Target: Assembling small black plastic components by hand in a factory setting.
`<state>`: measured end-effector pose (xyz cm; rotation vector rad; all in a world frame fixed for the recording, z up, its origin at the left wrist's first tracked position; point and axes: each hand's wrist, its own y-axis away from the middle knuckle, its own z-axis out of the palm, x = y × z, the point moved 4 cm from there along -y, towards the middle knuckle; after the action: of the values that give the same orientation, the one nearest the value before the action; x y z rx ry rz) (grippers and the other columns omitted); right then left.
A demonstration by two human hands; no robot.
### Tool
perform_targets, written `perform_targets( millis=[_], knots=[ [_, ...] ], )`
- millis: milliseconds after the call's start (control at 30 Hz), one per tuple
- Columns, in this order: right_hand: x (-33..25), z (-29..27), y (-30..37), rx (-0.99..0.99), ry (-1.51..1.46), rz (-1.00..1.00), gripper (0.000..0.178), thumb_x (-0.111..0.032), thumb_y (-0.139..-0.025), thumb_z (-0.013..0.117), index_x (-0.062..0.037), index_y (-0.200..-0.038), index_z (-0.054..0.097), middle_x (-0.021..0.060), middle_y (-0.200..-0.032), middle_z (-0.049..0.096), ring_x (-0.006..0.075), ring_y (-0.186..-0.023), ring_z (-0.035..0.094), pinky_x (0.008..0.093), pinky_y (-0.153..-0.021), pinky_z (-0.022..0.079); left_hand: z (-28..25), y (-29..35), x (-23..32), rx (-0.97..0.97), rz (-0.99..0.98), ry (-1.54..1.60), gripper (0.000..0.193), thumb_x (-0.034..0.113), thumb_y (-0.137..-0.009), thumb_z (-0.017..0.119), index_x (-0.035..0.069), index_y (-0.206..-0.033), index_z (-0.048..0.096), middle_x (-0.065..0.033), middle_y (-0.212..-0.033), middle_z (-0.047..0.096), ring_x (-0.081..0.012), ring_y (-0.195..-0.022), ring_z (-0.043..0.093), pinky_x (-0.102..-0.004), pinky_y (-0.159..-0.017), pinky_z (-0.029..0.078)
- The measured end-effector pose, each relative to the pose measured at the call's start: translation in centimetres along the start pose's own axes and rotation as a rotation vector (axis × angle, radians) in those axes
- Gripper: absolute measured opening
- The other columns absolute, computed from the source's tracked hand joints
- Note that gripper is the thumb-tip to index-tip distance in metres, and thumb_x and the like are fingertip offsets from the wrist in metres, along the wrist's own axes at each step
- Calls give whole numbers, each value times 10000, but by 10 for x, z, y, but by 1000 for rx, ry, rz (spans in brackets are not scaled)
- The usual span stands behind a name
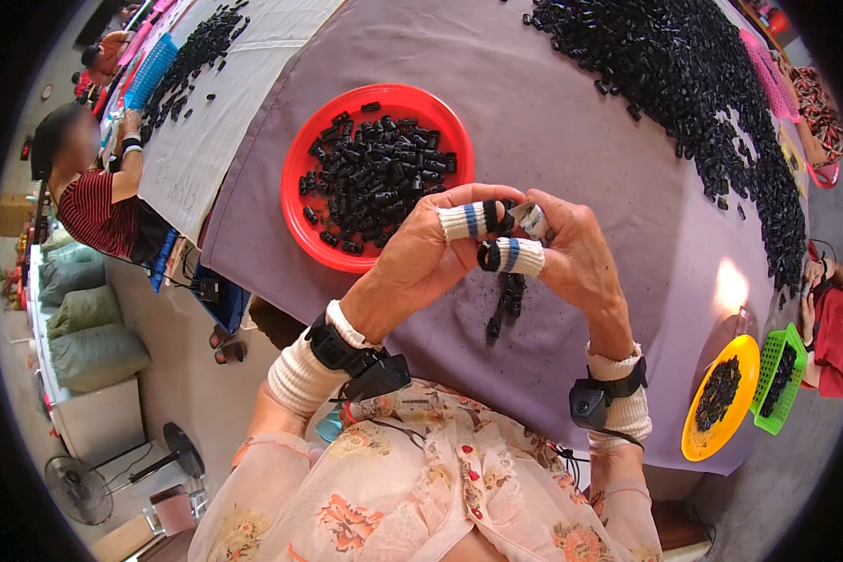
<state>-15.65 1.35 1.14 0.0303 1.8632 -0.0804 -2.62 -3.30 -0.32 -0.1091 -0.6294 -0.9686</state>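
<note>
Close together over the cloth-covered table, my left hand (412, 253) and my right hand (581, 248) are closed, fingertips meeting around a small black plastic piece (507, 223). The fingers hide most of that piece. Knitted finger sleeves with blue stripes cover both thumbs, and something greyish white wraps a right fingertip. Just below the hands, several similar black pieces (508, 304) lie in a short clump on the cloth. Beyond my left hand sits a round red tray (295, 192) holding many loose black pieces (375, 173).
A large heap of black pieces (684, 84) spreads over the far right. A yellow plate (745, 351) and a green basket (785, 337) stand at the right edge. Other people sit left (103, 201) and right (829, 337). A fan (80, 489) stands lower left.
</note>
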Motion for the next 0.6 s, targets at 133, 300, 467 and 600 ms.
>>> perform_targets(
  millis=[133,300,467,600],
  knots=[
    [-3,2,-1,-28,5,-11,421,-370,-673,746,-4,-717,542,42,-538,482,112,-495,426,281,-466,374,-4,1,0,-10,6,10,327,119,-842,588,-18,-1133,532,-65,-932,633,-130,-858,622,-277,-775,524],
    [-6,4,-1,-41,31,-37,383,-328,-708,727,11,-788,568,54,-549,490,110,-491,429,281,-468,381,-4,1,0,-3,6,-6,313,128,-849,579,-8,-1128,538,-58,-946,627,-124,-856,620,-274,-767,526],
    [-9,6,-1,-42,3,-58,360,-290,-724,719,17,-858,587,64,-556,504,113,-490,437,280,-470,387,-7,1,0,3,16,-24,299,135,-855,571,-1,-1119,545,-51,-963,621,-118,-846,619,-268,-760,525],
    [-9,0,-1,-32,48,-70,373,-297,-698,736,17,-810,571,66,-548,493,125,-485,432,283,-474,392,-2,1,1,-42,-1,36,226,83,-897,483,-22,-1084,553,-107,-989,614,-167,-906,607,-303,-817,502]
  ],
)
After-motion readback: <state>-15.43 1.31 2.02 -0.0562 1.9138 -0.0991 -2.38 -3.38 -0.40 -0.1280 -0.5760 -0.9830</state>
